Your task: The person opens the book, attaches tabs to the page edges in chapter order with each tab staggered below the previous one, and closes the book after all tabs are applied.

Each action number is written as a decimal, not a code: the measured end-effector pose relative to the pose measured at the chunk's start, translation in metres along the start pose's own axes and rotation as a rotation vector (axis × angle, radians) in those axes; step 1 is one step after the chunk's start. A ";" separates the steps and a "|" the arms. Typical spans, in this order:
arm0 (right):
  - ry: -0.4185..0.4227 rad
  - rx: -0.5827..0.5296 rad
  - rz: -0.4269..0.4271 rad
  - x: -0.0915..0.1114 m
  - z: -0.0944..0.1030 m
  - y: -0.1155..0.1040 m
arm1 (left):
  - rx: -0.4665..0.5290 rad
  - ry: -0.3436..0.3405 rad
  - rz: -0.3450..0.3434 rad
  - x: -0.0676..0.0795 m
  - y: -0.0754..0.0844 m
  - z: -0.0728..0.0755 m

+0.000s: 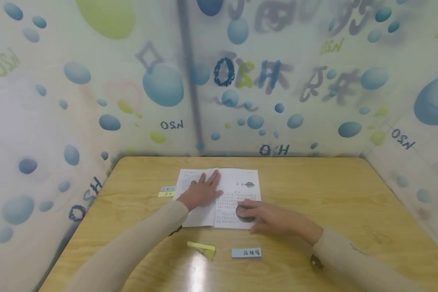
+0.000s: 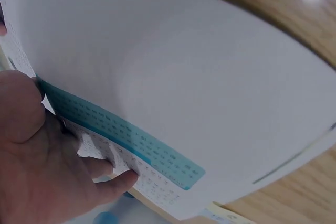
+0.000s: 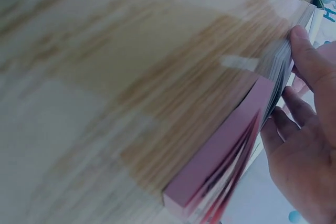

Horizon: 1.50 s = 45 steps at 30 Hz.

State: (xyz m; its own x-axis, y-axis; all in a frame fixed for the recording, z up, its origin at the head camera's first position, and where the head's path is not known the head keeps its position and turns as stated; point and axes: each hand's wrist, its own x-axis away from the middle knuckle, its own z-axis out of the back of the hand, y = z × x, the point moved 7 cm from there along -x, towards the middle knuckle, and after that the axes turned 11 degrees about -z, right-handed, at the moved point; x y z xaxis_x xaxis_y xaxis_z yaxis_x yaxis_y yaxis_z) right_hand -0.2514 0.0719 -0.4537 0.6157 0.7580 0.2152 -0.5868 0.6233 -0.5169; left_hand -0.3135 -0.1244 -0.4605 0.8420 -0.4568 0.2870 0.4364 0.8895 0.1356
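An open book (image 1: 237, 182) with printed pages lies on the table. My left hand (image 1: 203, 191) rests on its left page near the spine, with fingers spread and pointing up the page. In the left wrist view, that left hand (image 2: 47, 156) lies beside a teal printed strip (image 2: 126, 132) on the white page. My right hand (image 1: 273, 217) rests at the lower right of the right page, beside a dark round patch (image 1: 245, 213). Up close, the right hand (image 3: 304, 124) has its thumb at the book's edge and fingers loosely bent. A pink layered paper pad (image 3: 220, 140) lies near its fingertips.
A yellow folded slip (image 1: 202, 247) and a blue labelled strip (image 1: 246, 253) lie on the wooden table (image 1: 314, 182) in front of the book. Blue and yellow tabs (image 1: 166, 191) stick out at its left. Patterned walls (image 1: 295, 101) enclose the table's back and sides.
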 end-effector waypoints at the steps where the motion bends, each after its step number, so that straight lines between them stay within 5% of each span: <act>1: 0.006 0.003 0.007 0.000 0.000 0.000 | -0.005 -0.002 -0.008 0.003 0.002 0.000; 15: 0.020 -0.003 0.013 0.002 -0.001 0.010 | -0.157 -0.025 -0.193 0.054 0.030 -0.012; 21: 0.028 -0.008 0.022 0.002 -0.001 0.011 | -0.124 -0.040 -0.232 0.068 0.038 -0.019; 28: 0.025 -0.014 0.040 0.000 0.000 0.007 | -0.055 -0.096 -0.228 0.074 0.026 -0.022; 34: 0.002 -0.044 -0.003 0.001 0.005 0.014 | -0.022 -0.065 -0.246 0.077 0.031 -0.016; 40: 0.090 -0.060 0.028 0.014 0.023 0.023 | -0.039 -0.040 -0.222 0.078 0.032 -0.016; 45: 0.148 -0.048 -0.025 0.029 0.035 0.033 | -0.016 -0.029 -0.210 0.082 0.032 -0.015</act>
State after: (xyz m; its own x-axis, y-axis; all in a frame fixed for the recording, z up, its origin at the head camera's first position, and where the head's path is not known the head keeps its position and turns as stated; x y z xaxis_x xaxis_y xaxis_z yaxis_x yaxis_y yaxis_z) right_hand -0.2710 0.1211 -0.4354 0.7024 0.7038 0.1063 -0.5464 0.6289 -0.5531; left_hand -0.2258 -0.1334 -0.4465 0.7230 -0.6312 0.2810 0.6061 0.7746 0.1806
